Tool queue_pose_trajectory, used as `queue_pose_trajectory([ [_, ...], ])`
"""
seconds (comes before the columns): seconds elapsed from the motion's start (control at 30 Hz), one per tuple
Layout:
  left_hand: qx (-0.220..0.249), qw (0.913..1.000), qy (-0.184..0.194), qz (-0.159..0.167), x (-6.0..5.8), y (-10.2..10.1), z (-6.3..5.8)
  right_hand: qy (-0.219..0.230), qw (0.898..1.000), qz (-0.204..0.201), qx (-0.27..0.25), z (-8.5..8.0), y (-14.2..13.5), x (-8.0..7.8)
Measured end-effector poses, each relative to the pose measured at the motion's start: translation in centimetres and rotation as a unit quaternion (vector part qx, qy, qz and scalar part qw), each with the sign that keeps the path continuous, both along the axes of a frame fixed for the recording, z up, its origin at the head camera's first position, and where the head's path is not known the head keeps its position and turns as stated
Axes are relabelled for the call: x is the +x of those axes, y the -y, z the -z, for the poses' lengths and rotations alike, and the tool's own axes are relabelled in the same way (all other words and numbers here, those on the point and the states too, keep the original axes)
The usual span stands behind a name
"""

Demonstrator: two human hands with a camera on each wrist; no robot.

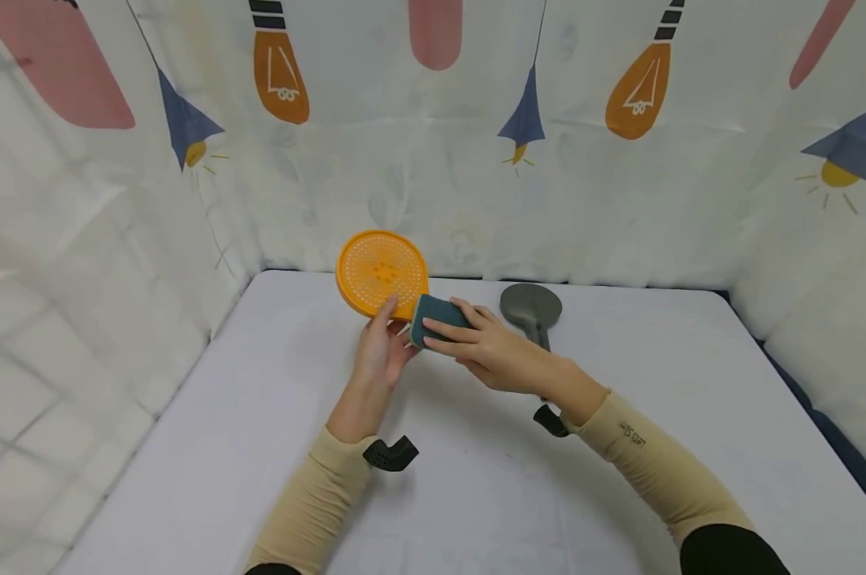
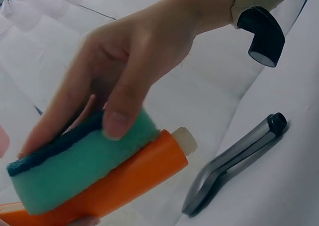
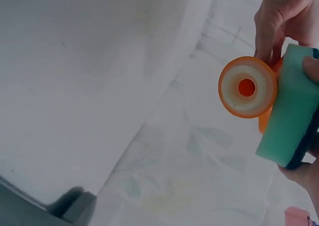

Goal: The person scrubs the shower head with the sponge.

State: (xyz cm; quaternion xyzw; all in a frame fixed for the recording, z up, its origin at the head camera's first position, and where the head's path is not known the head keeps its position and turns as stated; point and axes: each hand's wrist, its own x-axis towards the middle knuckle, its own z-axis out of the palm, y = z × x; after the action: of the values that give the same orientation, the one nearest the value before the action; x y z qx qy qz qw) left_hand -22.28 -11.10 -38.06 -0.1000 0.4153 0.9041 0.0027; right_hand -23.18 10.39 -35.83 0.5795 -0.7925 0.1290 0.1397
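My left hand [image 1: 384, 355] holds an orange shower head [image 1: 381, 271] near the lower edge of its round, perforated face, thumb at the front. In my right hand [image 1: 501, 347] is a sponge [image 1: 440, 319], green foam with a dark scouring side, pinched between thumb and fingers. The left wrist view shows the sponge [image 2: 84, 166] lying along the orange handle [image 2: 144, 178], just short of its pale threaded end [image 2: 184, 140]. Seen from the right wrist, the handle's round hollow end [image 3: 232, 86] points toward the camera.
A grey shower head [image 1: 530, 307] lies face up on the white table [image 1: 476, 479], partly behind the right forearm. Its handle [image 2: 229, 163] also shows in the left wrist view. Printed white curtains [image 1: 419, 176] enclose the back and sides. Black wrist mounts [image 1: 391, 455] stick out from the cuffs.
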Motion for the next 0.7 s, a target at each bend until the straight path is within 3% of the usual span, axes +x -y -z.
queue_pose_trajectory([
  [0.13,0.004,0.9999,-0.003,-0.014,0.1,0.9,-0.6,0.028,0.999,-0.016,0.006,0.3,-1.5,-0.3],
  [0.33,0.008,0.9992,-0.029,-0.025,0.1,1.7,-1.0,0.074,0.996,-0.025,-0.047,1.0,-3.4,-0.6],
  [0.6,0.017,0.9997,-0.015,-0.007,0.0,1.0,-0.3,0.118,0.987,0.010,-0.106,1.9,-2.5,-0.9],
  [0.7,0.014,0.9998,-0.010,0.010,0.1,0.3,0.0,0.112,0.986,0.031,-0.121,1.7,-1.6,-0.6],
])
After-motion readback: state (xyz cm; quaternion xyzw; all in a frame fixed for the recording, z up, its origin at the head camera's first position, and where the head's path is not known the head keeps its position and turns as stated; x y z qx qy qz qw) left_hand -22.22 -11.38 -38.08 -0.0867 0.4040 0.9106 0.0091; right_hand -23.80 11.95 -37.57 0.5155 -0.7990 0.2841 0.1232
